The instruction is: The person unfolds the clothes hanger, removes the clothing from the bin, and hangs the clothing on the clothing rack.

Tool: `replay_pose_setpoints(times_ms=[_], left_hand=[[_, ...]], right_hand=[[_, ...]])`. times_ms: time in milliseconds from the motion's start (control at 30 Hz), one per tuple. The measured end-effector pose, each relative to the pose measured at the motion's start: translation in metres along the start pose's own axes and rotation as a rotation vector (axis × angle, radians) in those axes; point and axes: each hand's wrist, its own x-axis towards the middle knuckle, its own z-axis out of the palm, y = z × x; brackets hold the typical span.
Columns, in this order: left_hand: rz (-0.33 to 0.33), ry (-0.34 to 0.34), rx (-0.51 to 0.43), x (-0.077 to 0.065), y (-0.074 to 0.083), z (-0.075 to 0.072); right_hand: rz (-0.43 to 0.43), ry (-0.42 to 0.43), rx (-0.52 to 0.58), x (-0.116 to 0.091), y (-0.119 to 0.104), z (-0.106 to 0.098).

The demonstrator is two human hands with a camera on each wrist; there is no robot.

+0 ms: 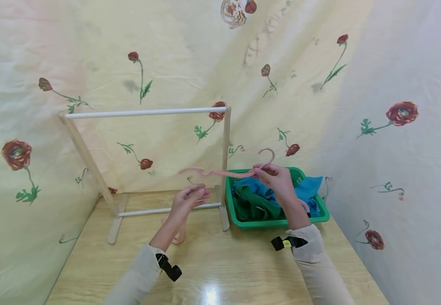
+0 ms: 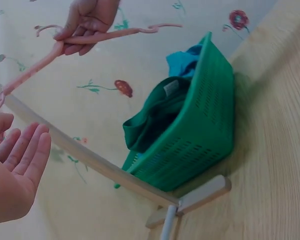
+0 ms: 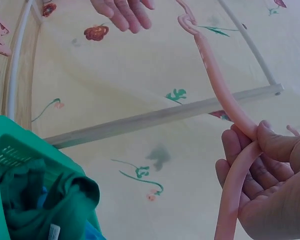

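Your right hand (image 1: 277,180) pinches the pink clothes hanger (image 1: 229,173), raised near the garment rack (image 1: 148,112); your left hand (image 1: 187,201) is loosely open, empty; probably light, stiff plastic, best held below the hook (image 1: 273,156)

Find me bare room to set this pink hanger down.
The widest bare stretch of table lies between the left sleeve and right sleeve, in front of the green basket. Another lies before the rack's left foot. Crowded: the basket, holding green cloth and blue cloth, and near the left hand, where a pink item lies.
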Motion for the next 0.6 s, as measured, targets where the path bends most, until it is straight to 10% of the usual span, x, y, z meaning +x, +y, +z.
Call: replay_pose_setpoints(times_ms=[600], left_hand=[[0.118,-0.064,0.403,0.051,-0.031,0.028]], right_hand=[[0.013,0.176,0.114,-0.011,0.017,-0.064]])
